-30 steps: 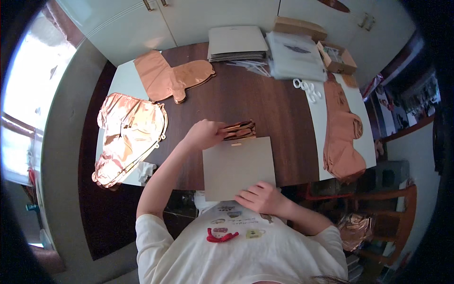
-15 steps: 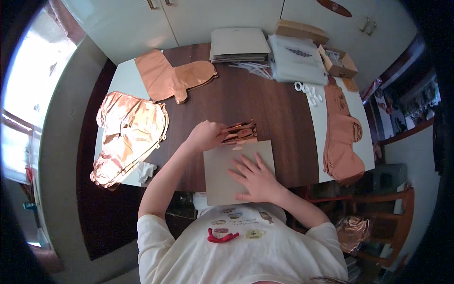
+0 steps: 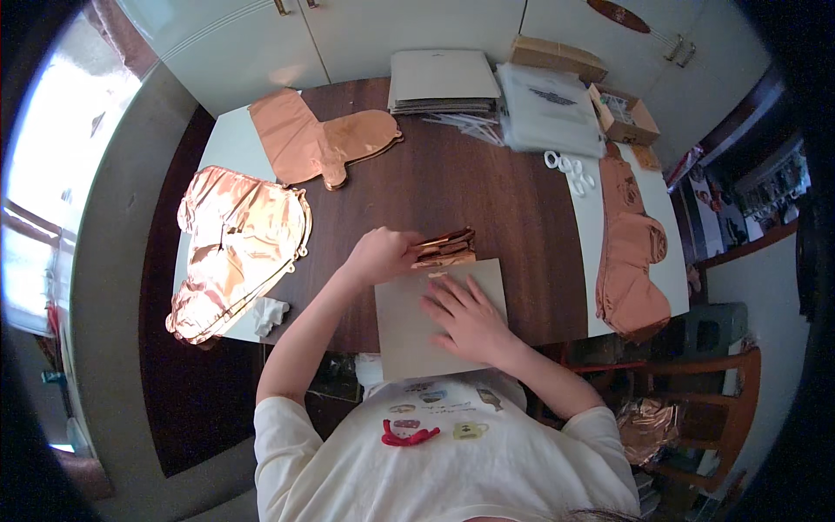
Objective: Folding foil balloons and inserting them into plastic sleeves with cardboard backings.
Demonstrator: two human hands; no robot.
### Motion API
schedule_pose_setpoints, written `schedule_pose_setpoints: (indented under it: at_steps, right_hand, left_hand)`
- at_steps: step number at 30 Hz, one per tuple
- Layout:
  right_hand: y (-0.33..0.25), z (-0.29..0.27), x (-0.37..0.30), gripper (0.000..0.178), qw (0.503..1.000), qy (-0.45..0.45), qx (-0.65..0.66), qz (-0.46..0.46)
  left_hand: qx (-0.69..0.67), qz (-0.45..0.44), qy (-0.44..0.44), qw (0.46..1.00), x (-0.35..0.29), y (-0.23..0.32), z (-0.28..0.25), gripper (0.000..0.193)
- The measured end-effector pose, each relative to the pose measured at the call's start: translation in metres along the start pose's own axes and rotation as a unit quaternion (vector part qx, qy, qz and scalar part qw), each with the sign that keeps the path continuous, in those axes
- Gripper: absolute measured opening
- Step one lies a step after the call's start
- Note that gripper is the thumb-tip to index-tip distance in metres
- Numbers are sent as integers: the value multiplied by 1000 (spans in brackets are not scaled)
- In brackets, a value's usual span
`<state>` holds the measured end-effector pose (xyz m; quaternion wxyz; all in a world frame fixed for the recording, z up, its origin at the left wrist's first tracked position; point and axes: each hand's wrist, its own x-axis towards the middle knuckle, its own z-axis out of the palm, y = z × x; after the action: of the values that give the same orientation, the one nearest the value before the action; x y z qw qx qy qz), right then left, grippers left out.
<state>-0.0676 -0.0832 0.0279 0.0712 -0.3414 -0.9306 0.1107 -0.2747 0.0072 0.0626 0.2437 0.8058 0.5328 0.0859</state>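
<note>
A grey-beige card sheet with a small hang hole lies at the table's near edge, in front of my body. My right hand rests flat on it, fingers spread. Just past the card's far edge, a folded copper foil balloon sticks out. My left hand has its fingers closed on the left end of that foil. How far the foil reaches under the card is hidden.
Flat copper foil balloons lie left, with more behind and a stack at right. A card stack, white straws, clear bags, white ribbon rolls and a small box stand at the back.
The foil past the card has been pressed flatter and its folds sit closer together. My right hand has slid slightly up the card, its fingers nearer the far edge.
</note>
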Motion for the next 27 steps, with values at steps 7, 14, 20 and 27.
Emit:
schedule_pose_setpoints:
  at_steps: [7, 14, 20, 27]
  right_hand:
    - [-1, 4, 2, 60, 1000, 23, 3, 12]
    - [-1, 6, 1, 59, 999, 32, 0, 6]
    - [-1, 2, 1, 52, 999, 34, 17, 18]
    - [6, 15, 2, 31, 990, 82, 106, 33]
  left_hand:
    - [45, 35, 44, 997, -11, 3, 7, 23]
    - [73, 51, 45, 995, -21, 14, 3, 23]
    - [124, 146, 119, 974, -43, 23, 22, 25]
    - [205, 160, 220, 940, -65, 21, 68, 28]
